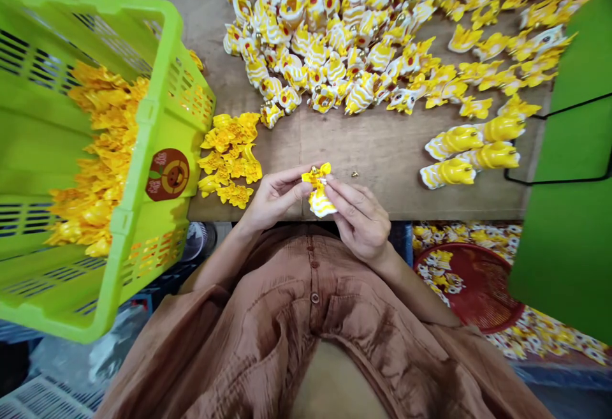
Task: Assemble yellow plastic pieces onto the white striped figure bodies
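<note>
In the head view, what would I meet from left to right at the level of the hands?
Bright green plastic crate, clustered glossy yellow pieces, left hand, glossy yellow-white piece held by both hands, right hand, lined-up shiny yellow-white pieces, large green panel.

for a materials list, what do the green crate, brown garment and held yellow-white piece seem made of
Green crate: likely semi-gloss moulded plastic, given its regular slots.
Brown garment: matte cloth, probably woven, by its soft creases; fibre unclear.
Held yellow-white piece: glossy, perhaps plastic or painted resin; its smooth shine doesn't settle which.
</note>
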